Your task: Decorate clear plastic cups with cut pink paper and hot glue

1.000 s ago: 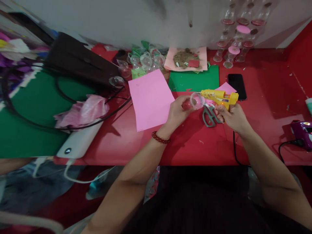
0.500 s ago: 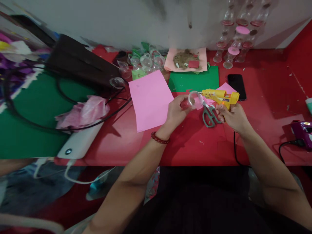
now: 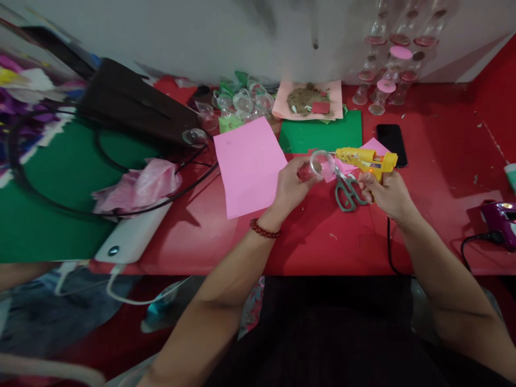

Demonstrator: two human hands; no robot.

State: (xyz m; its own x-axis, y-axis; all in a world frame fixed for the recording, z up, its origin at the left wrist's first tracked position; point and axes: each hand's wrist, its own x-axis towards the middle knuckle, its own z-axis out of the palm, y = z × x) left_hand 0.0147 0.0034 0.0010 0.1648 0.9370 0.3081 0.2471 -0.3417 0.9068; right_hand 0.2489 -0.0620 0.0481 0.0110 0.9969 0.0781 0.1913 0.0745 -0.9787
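Observation:
My left hand (image 3: 296,181) is closed around a small clear plastic cup (image 3: 322,164), its round rim facing right. In my right hand (image 3: 382,192) is a yellow hot glue gun (image 3: 366,159) with a small orange light lit. The gun's nozzle points left, right at the cup's rim; whether they touch I cannot tell. Below the gun, scissors with grey-green handles (image 3: 345,198) lie on the red table, their blades partly hidden. Left of the cup lies a pink paper sheet (image 3: 250,169), and a smaller pink piece (image 3: 374,145) sits behind the gun.
Stacked clear cups with pink discs (image 3: 386,85) stand at the back right, near a black phone (image 3: 392,144). More clear cups (image 3: 243,102) cluster behind the pink sheet. A green sheet (image 3: 322,131) lies mid-back. A white power bank (image 3: 133,236) and black cable loop occupy the left.
The glue gun has shifted very slightly to the right, its nozzle a touch farther from the far side of the cup's rim. Both hands keep their hold.

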